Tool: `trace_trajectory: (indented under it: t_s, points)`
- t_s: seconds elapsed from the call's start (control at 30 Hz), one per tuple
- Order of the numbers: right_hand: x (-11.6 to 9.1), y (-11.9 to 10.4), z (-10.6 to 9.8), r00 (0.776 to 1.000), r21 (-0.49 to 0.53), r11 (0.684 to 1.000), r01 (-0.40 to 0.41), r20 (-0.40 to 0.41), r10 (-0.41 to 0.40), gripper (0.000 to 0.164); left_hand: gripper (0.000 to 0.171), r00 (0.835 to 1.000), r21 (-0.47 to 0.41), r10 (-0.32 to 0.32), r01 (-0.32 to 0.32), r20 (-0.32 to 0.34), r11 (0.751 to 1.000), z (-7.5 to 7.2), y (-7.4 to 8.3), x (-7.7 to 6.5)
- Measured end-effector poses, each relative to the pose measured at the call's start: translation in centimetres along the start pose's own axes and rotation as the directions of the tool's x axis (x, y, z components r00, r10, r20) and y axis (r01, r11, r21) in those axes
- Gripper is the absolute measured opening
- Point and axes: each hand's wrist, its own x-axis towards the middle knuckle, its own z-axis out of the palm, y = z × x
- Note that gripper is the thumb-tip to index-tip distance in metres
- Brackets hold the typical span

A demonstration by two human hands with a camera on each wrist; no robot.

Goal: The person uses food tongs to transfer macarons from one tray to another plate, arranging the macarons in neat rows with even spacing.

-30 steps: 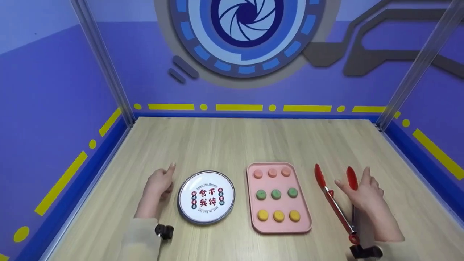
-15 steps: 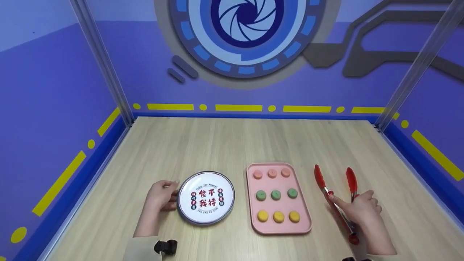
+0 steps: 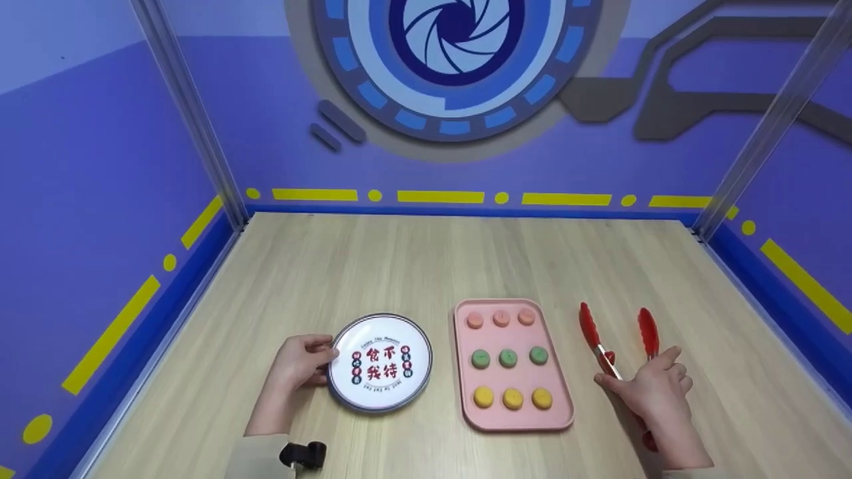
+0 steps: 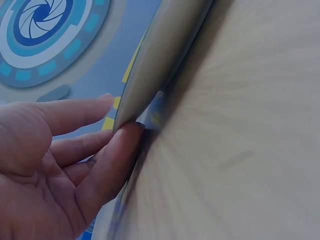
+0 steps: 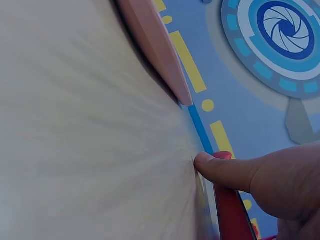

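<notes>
My left hand (image 3: pixel 299 362) is at the left rim of a round white plate (image 3: pixel 379 329) with red printed characters. Its thumb lies over the rim and its fingers are beneath; in the left wrist view the fingertips meet the plate's edge (image 4: pixel 165 45). On the right, my right hand (image 3: pixel 655 396) grips metal tongs (image 3: pixel 588 326) with red tips. The thumb (image 5: pixel 225 170) is against the left arm of the tongs, and the other fingers are on the right arm. The tongs' tips are spread and hold nothing. My palm hides most of their hinge end.
Between the plate and tongs lies a pink tray (image 3: pixel 509 338) bearing rows of small pink, green and yellow macaron-like rounds (image 3: pixel 508 358). The wooden table (image 3: pixel 466 259) is enclosed by blue-purple panels (image 3: pixel 426 173) at the back and sides.
My left hand has moved down and right onto the plate's rim, its raised thumb lowered. My right hand has come down and left onto the tongs. Plate, tray and tongs stay practically in place.
</notes>
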Motion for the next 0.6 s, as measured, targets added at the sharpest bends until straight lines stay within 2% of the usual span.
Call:
trace_trajectory:
  t_s: [0.1,0.17,0.37,0.43,0.6]
  points:
    - [0.04,0.28,-0.06,1.0,-0.004,1.0,0.004,0.013,-0.004,0.154,0.045,1.0,0.002,-0.009,0.009,0.006,1.0,-0.07,-0.01,-0.01]
    - [0.02,0.32,-0.08,1.0,-0.005,1.0,-0.009,0.019,0.009,0.148,0.044,1.0,-0.001,-0.013,0.013,0.008,1.0,-0.07,-0.1,-0.04]
    - [0.01,0.43,-0.13,1.0,0.001,1.0,-0.019,0.02,0.019,0.102,0.042,1.0,-0.016,-0.01,0.01,0.005,1.0,-0.02,-0.29,-0.07]
    - [0.07,0.42,-0.26,0.999,0.012,1.0,-0.021,0.028,0.02,0.099,0.042,1.0,-0.023,-0.007,0.007,0.006,1.0,-0.01,-0.31,0.02]
    - [0.15,0.45,-0.47,0.998,0.036,0.999,-0.039,0.06,0.037,0.104,0.041,1.0,-0.023,-0.006,0.006,0.008,1.0,-0.03,-0.28,0.09]
